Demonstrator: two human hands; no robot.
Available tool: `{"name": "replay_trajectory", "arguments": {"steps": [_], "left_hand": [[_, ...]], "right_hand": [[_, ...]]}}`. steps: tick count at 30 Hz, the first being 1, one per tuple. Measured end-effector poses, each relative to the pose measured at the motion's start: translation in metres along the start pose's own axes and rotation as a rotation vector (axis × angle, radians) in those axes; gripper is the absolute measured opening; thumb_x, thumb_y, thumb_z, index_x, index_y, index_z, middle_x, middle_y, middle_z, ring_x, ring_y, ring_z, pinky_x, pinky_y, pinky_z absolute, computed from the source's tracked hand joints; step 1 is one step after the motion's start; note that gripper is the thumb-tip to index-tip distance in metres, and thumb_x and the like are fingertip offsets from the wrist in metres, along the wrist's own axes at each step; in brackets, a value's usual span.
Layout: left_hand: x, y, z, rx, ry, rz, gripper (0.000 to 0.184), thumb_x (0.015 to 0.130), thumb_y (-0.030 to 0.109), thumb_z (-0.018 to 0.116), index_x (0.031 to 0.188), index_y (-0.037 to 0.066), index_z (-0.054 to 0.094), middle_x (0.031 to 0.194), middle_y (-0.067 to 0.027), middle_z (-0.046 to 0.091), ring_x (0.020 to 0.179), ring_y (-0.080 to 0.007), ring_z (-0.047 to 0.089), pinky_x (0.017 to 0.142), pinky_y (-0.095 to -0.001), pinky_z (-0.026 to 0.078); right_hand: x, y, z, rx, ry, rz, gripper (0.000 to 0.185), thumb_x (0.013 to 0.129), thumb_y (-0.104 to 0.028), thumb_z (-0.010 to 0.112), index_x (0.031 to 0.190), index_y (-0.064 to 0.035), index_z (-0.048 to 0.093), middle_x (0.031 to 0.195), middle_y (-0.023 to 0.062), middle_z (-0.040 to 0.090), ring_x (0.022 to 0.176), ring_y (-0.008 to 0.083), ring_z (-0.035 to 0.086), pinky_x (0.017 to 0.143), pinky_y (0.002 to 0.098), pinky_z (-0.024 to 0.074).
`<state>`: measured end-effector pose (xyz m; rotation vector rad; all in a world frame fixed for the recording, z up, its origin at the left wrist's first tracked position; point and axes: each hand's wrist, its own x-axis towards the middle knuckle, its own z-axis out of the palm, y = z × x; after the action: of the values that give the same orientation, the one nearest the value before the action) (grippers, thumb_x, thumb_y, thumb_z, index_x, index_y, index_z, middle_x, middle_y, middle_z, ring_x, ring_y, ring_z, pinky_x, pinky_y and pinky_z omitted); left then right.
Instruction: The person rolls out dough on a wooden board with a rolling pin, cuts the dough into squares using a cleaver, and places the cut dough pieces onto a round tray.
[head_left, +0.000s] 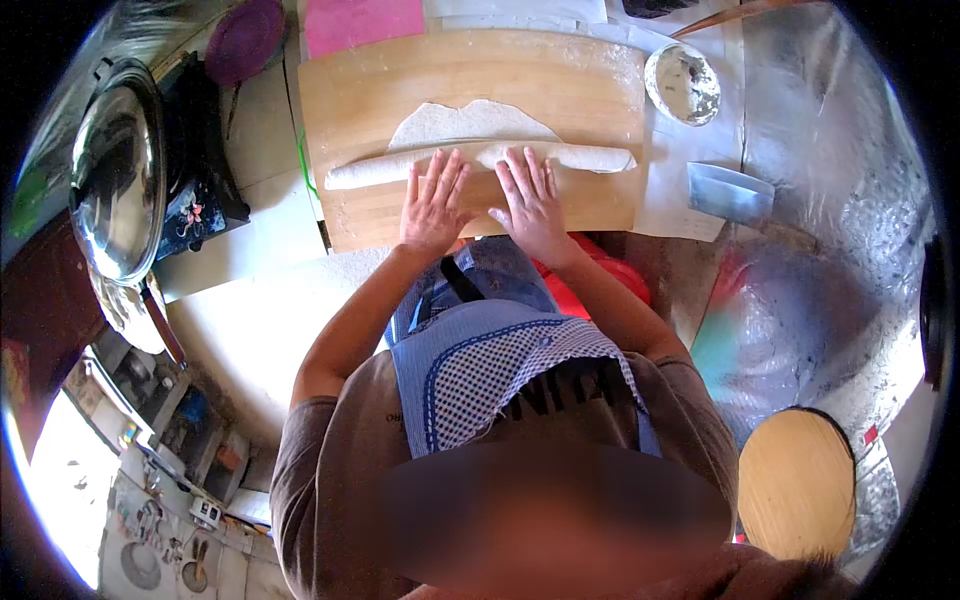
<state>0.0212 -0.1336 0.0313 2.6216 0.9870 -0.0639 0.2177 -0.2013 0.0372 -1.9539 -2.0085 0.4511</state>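
A sheet of dough (480, 122) lies on the floured wooden board (400, 75). Its near part is wound into a long, pale roll (590, 157) running across the board; whether a rolling pin is inside cannot be made out. My left hand (435, 203) rests with fingers stretched flat against the near side of the roll, left of its middle. Just to the right, my right hand (530, 200) presses its spread fingertips on the same roll. Both thumbs point inward and almost meet.
Beyond the board's right edge stand a flour-dusted bowl (683, 83) and a broad-bladed cleaver (730, 192). A lidded metal pan (120, 180) sits on a stove at the left. Pink paper (365, 24) lies behind the board. A round wooden stool top (797, 485) shows at lower right.
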Motion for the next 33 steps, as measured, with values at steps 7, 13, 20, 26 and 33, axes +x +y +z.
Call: {"name": "replay_trajectory", "arguments": {"steps": [7, 13, 20, 26, 33], "left_hand": [[0.171, -0.091, -0.022, 0.137, 0.339, -0.091, 0.069, 0.093, 0.051, 0.048, 0.148, 0.012, 0.035, 0.153, -0.0117, 0.034, 0.144, -0.0284, 0.027, 0.117, -0.0517, 0.017], [0.105, -0.12, -0.052, -0.001, 0.248, 0.034, 0.059, 0.084, 0.039, 0.066, 0.135, 0.014, 0.051, 0.129, -0.0065, 0.054, 0.122, -0.0282, 0.048, 0.106, -0.047, 0.035], [0.098, -0.146, -0.053, 0.054, 0.008, 0.064, 0.06, 0.075, 0.031, 0.076, 0.129, 0.017, 0.055, 0.121, -0.0033, 0.056, 0.115, -0.0264, 0.053, 0.096, -0.0429, 0.043], [0.117, -0.139, -0.128, 0.007, 0.072, 0.072, 0.056, 0.078, 0.028, 0.074, 0.13, 0.019, 0.054, 0.123, -0.007, 0.056, 0.116, -0.0286, 0.054, 0.097, -0.043, 0.045], [0.105, -0.134, -0.118, -0.156, -0.111, 0.173, 0.056, 0.078, 0.024, 0.073, 0.13, 0.016, 0.053, 0.126, -0.0116, 0.057, 0.114, -0.0317, 0.058, 0.094, -0.0429, 0.048]], "right_hand": [[0.163, 0.061, -0.004, -0.209, 0.188, 0.092, 0.067, 0.088, -0.045, 0.061, 0.143, -0.0115, 0.042, 0.153, 0.0096, 0.035, 0.142, 0.0352, 0.028, 0.113, 0.0543, 0.0228], [0.129, 0.116, -0.045, 0.087, 0.015, 0.085, 0.057, 0.08, -0.034, 0.073, 0.132, -0.0164, 0.056, 0.138, 0.006, 0.052, 0.128, 0.0271, 0.048, 0.107, 0.0459, 0.0357], [0.096, 0.162, -0.055, -0.108, -0.086, 0.028, 0.056, 0.068, -0.021, 0.079, 0.122, -0.0206, 0.063, 0.119, 0.0064, 0.059, 0.114, 0.0288, 0.055, 0.095, 0.0436, 0.0462], [0.124, 0.117, -0.136, -0.103, 0.094, -0.004, 0.073, 0.072, -0.008, 0.073, 0.138, -0.0238, 0.046, 0.121, 0.0061, 0.062, 0.119, 0.0328, 0.055, 0.092, 0.0419, 0.0505], [0.108, 0.141, -0.122, 0.022, -0.301, 0.122, 0.067, 0.072, -0.019, 0.076, 0.134, -0.0187, 0.05, 0.123, 0.0121, 0.064, 0.107, 0.0315, 0.063, 0.095, 0.0419, 0.0494]]}}
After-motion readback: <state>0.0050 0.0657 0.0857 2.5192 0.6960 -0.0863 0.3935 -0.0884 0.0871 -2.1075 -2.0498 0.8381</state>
